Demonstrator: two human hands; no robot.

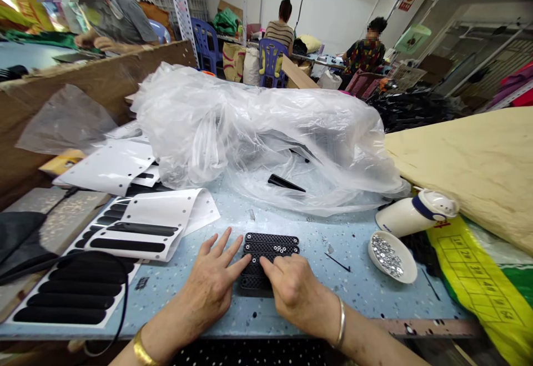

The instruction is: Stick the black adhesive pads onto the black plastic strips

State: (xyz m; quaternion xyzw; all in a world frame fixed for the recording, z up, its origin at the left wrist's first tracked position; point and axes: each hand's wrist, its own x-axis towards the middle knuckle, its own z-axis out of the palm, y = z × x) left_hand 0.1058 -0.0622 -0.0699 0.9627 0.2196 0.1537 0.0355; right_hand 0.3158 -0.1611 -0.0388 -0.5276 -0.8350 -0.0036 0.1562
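Note:
Several black textured strips (270, 238) lie side by side on the blue speckled table in front of me, with small silver rings set in some ends. A few loose metal washers (280, 249) rest on the strips. My left hand (216, 274) is open at their left side, fingers spread, thumb tip touching a strip near a ring. On the right, my right hand (293, 288) has its fingers curled in, with one digit pressed onto the strips. Whatever its curled fingers may hold is hidden. The right hand also covers part of the lower strips.
A white bowl (377, 260) of washers stands at right beside a white bottle (416, 213). A thin black hex key (337, 262) lies nearer. Sheets of black adhesive strips (70, 288) and a cable are left. Clear plastic sheeting (258, 133) spans the back. Other people sit beyond.

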